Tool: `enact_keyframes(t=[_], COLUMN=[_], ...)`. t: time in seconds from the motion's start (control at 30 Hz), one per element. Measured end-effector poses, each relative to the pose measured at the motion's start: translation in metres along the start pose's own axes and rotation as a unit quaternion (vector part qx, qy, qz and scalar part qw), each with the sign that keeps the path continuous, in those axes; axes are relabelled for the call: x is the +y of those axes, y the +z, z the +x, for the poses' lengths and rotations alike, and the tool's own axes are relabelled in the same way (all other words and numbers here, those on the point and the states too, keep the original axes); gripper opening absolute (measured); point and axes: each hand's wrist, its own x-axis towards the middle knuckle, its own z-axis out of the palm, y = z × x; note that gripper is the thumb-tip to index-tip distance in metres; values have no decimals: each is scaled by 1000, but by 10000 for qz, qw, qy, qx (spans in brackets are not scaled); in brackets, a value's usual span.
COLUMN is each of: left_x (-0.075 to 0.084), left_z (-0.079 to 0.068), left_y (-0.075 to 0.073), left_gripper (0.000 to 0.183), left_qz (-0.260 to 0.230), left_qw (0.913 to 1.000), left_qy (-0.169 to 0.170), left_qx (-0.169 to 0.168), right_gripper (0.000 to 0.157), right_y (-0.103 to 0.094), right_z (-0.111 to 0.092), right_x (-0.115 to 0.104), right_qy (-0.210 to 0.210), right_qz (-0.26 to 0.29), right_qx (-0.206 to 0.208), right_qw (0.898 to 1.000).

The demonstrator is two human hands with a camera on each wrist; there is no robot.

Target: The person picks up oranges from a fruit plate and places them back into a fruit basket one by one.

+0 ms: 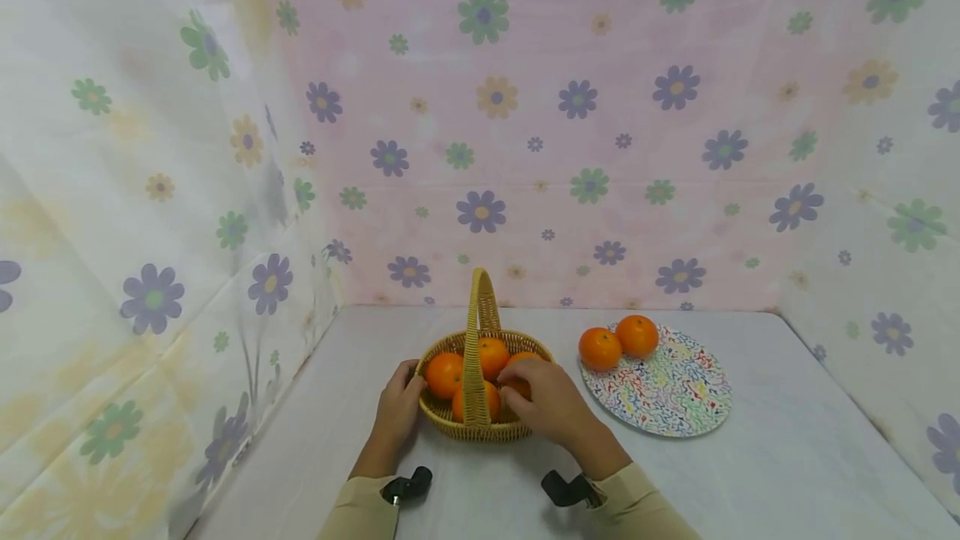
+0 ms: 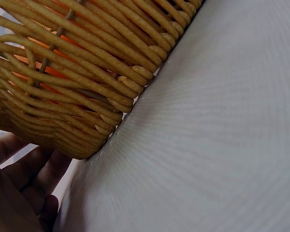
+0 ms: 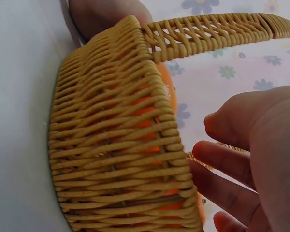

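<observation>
A wicker basket (image 1: pixel 486 432) with a tall arched handle stands on the table and holds several oranges (image 1: pixel 444 375). At its left side my left hand (image 1: pixel 397 407) grips the basket, thumb by the rim. The left wrist view shows that hand's fingers (image 2: pixel 31 171) against the lower wicker wall, their tips hidden. My right hand (image 1: pixel 549 398) is over the basket's right rim, beside the rightmost orange (image 1: pixel 522 360). From the right wrist, its thumb and fingers (image 3: pixel 222 186) look loosely spread, with no fruit between them; whether they touch an orange is hidden.
Right of the basket lies a round plate (image 1: pixel 675 398) with a multicoloured squiggle pattern. Two oranges (image 1: pixel 637 337) sit at its back left edge. The white table (image 1: pixel 780 473) is bounded by floral cloth walls (image 1: pixel 525 148) at the back and sides.
</observation>
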Motion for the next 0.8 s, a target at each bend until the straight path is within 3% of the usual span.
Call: enact_keyframes(t=[0.33,0.8], left_x=[-2,2], left_z=[1,-1], left_y=[1,0], left_gripper=[40,41], left_qz=[-21,-42], left_qw=[10000,10000], left_qy=[-14,-76], left_qx=[-6,-19], right_gripper=[16,32], right_y=[-15,-43], right_z=[2,1], right_x=[16,48], right_qy=[189,1271], right_qz=[217,-25], right_qx=[694,1038], right_qw=[9972,9864])
